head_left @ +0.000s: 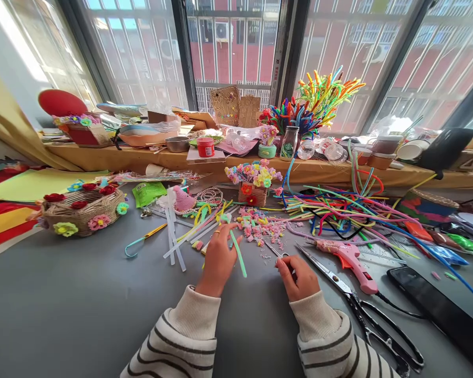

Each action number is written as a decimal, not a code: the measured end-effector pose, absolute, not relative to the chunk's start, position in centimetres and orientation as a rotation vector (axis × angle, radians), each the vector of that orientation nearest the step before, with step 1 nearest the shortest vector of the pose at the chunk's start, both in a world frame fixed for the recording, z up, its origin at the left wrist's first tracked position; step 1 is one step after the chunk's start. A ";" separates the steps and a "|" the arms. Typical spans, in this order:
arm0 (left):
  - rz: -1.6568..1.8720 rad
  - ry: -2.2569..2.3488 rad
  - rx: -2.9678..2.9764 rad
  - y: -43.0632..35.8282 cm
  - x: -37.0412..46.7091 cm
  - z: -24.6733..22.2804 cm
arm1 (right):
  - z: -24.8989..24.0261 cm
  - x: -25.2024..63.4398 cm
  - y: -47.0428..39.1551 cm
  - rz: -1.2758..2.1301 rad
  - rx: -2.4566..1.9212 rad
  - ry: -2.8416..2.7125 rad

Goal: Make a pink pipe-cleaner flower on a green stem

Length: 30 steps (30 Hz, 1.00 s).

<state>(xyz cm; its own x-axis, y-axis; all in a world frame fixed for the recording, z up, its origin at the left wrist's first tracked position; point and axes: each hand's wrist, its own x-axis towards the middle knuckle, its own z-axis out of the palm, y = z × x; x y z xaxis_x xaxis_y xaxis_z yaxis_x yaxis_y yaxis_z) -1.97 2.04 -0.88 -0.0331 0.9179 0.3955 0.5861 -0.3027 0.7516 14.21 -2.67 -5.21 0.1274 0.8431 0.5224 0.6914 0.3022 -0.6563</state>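
Observation:
My left hand (218,258) is closed on a light green pipe cleaner (239,256), whose free end hangs toward the table's front. My right hand (298,276) has its fingers curled at the handles of small scissors (275,250); whether they grip them is hard to make out. Beyond both hands lies a pile of pink and yellow fuzzy bits (260,226). Clear glue sticks (172,231) rest left of my left hand. Large black-handled scissors (341,283) and a pink glue gun (352,258) lie right of my right hand.
A woven basket with flowers (87,212) stands at the left. Behind the bits is a small flower box (253,194). Loose pipe cleaners (339,207) spread over the back right, and a black phone (437,310) lies at the right. A cluttered ledge (150,157) runs behind.

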 end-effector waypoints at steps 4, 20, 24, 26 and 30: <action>0.978 1.951 2.113 3.4 -3.0 -1.8 | -5.2 14.1 -2.7 0.212 -1.435 -1.606; 0.667 2.307 2.333 4.5 -4.9 -1.9 | -5.1 14.2 -2.7 0.261 -1.442 -1.606; 0.890 2.197 2.317 4.4 -4.6 -1.4 | -5.0 14.2 -2.8 0.258 -1.435 -1.603; 1.066 2.078 2.298 4.2 -4.4 -1.1 | -5.1 14.2 -2.7 0.260 -1.439 -1.604; 1.324 1.678 2.157 3.5 -3.7 -0.5 | -5.3 14.4 -2.5 0.265 -1.432 -1.618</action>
<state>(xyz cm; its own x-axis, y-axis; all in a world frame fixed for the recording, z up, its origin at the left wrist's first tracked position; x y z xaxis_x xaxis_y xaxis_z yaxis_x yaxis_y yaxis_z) -3.68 3.48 -0.53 0.0118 0.8286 0.5598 0.7374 -0.3854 0.5548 14.37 -2.47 -5.30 0.1097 0.8675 0.4852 0.6677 0.2973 -0.6825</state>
